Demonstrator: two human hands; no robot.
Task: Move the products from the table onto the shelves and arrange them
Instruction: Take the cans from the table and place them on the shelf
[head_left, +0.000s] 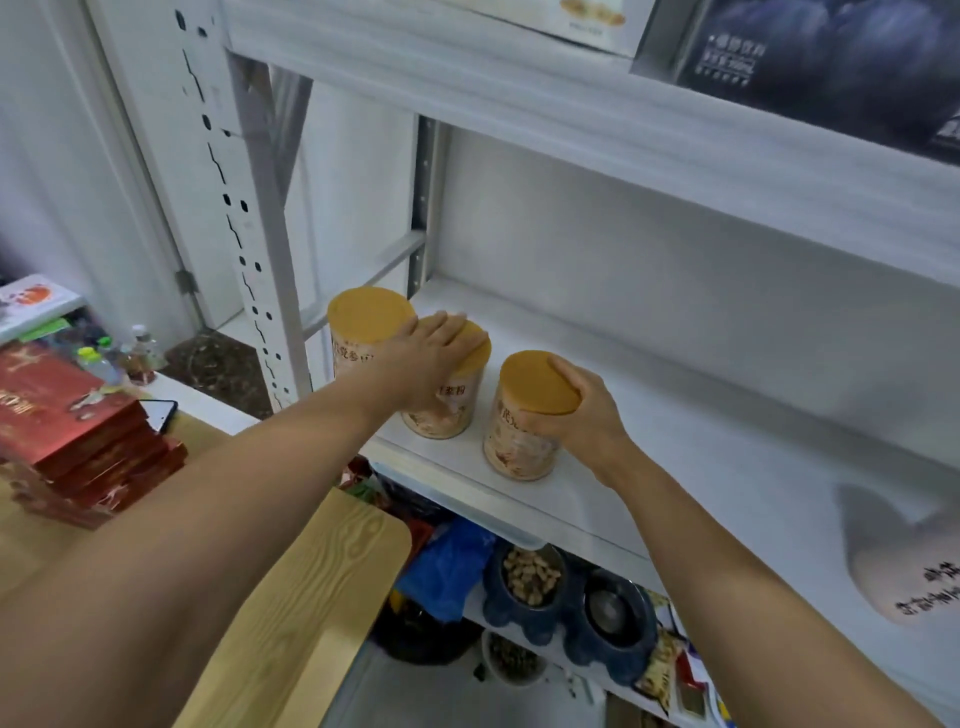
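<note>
You are arranging cans on the shelf (675, 441). Your right hand (582, 410) is gripping the right can (519, 441) near its top, fingers and thumb curled round the lid's edge. Your left hand (426, 358) is lying on the middle can (447, 410), fingers straight across its lid and clasping nothing. A third can (369, 314) is standing just beside the middle one, at the shelf's left end. Next, I judge, you are needing to slide the right can in against the row, let go, then fetch the red boxes (67, 431) stacked on the table (311, 597). The cans are standing upright, cylinders with flat orange-yellow lids and pale printed labels.
</note>
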